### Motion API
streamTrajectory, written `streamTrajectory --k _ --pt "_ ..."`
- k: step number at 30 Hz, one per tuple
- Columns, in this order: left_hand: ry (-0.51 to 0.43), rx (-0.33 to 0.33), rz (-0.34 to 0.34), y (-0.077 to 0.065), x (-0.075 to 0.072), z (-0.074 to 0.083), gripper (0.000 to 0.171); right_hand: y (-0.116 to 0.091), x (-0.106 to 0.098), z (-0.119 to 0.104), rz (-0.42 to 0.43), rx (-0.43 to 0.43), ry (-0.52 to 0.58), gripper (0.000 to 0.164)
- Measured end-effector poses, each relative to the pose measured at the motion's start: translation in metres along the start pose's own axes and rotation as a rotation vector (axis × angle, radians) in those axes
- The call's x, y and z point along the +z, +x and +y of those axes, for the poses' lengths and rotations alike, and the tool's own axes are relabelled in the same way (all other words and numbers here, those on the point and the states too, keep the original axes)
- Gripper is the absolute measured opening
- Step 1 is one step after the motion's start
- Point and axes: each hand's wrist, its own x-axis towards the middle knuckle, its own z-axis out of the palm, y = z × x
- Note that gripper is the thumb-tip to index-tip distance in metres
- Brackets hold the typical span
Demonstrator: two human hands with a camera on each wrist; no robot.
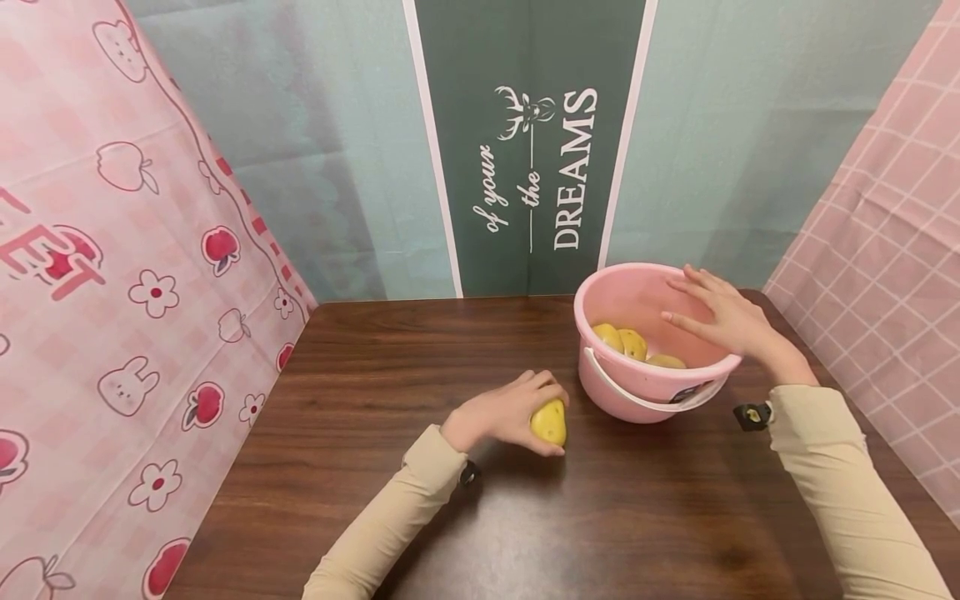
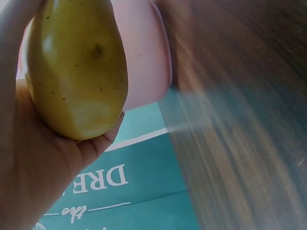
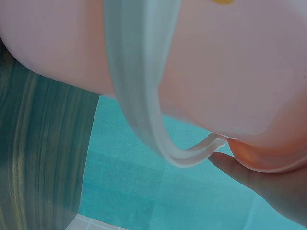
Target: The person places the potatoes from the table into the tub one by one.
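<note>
My left hand (image 1: 517, 412) holds a yellow potato (image 1: 550, 422) just left of the bucket, fingers and thumb curled round it. Dark specks dot the smooth skin of this potato (image 2: 76, 67) in the left wrist view. A pink bucket (image 1: 622, 396) stands at the right of the table with several yellow potatoes (image 1: 632, 343) inside. At its right rim is my right hand (image 1: 723, 317), fingers spread and fairly straight over the opening. In the right wrist view, one finger (image 3: 235, 170) lies near the end of the white bucket handle (image 3: 139, 96).
The brown wooden table (image 1: 360, 375) backs onto a green-blue cloth (image 1: 300, 167) with white lettering. A pink patterned cloth (image 1: 172, 333) hangs on the left and a pink checked one (image 1: 892, 250) on the right. The bucket's handle hangs down at its front.
</note>
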Motion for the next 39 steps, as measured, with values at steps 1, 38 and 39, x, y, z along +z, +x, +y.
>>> streamTrajectory --k 1,38,39 --pt "-0.002 -0.001 0.000 0.001 -0.001 0.000 0.064 0.000 0.000 0.000 0.000 0.000 0.000 0.068" --pt "-0.012 -0.019 0.073 0.010 -0.030 0.002 0.063 -0.001 0.000 -0.001 0.018 -0.020 0.011 0.066" --pt "-0.012 -0.018 0.077 0.010 -0.031 0.002 0.063 -0.001 0.000 -0.001 0.019 -0.020 0.011 0.066"
